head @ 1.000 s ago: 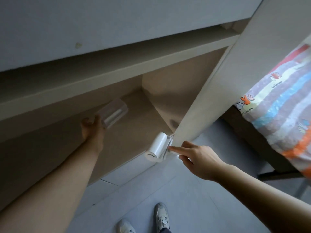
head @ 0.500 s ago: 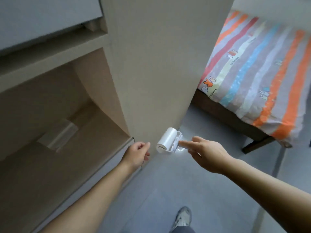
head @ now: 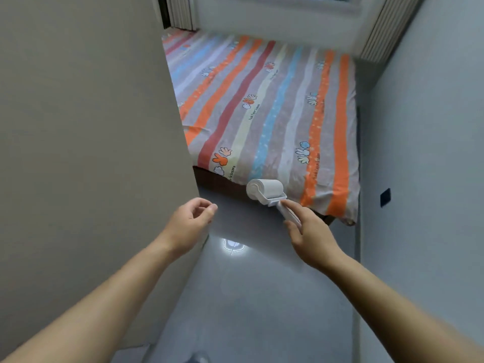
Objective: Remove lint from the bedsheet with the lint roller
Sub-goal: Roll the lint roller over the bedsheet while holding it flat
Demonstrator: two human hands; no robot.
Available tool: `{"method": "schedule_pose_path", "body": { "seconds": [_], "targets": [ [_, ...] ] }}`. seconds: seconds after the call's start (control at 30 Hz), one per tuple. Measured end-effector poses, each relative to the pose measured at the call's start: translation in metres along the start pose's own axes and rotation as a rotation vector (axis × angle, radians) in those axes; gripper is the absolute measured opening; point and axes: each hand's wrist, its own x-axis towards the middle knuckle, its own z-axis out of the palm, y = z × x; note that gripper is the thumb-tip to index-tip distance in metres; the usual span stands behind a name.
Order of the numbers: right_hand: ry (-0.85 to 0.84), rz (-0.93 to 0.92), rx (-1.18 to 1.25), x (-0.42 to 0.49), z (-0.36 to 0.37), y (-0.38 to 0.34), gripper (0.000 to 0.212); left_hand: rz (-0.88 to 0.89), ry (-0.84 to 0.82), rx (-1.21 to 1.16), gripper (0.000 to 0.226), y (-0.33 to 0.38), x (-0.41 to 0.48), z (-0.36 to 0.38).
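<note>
while right grip (head: 311, 237) holds white cylindrical lint roller (head: 265, 191) | left grip (head: 190, 222) loosely curled, empty | striped bedsheet (head: 262, 106)

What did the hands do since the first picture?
The left hand left the clear cover on the shelf, drew back and now hangs empty beside the cupboard. The view swung from the shelf to the bedsheet, and the lint roller now points toward it. The right hand grips the roller's handle as before.

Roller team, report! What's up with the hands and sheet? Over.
Left hand empty, fingers loose. Right hand holds lint roller by handle. Bedsheet ahead, roller seemingly off it. Cupboard panel close on left.
</note>
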Motion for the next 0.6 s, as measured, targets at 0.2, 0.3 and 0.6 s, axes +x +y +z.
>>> {"method": "schedule_pose_path", "body": {
  "seconds": [0.2,0.3,0.6],
  "targets": [
    [0.010,0.028,0.007,0.105,-0.001,0.023,0.048,-0.015,-0.043,0.015,0.032,0.003,0.122,0.010],
    [0.021,0.049,-0.002,0.173,-0.001,0.035,0.047,-0.021,-0.079,-0.011,0.032,0.013,0.195,0.015],
    [0.086,0.118,0.087,0.377,-0.025,0.039,0.043,-0.093,0.018,-0.079,0.025,0.066,0.397,0.012]
  ]
}}
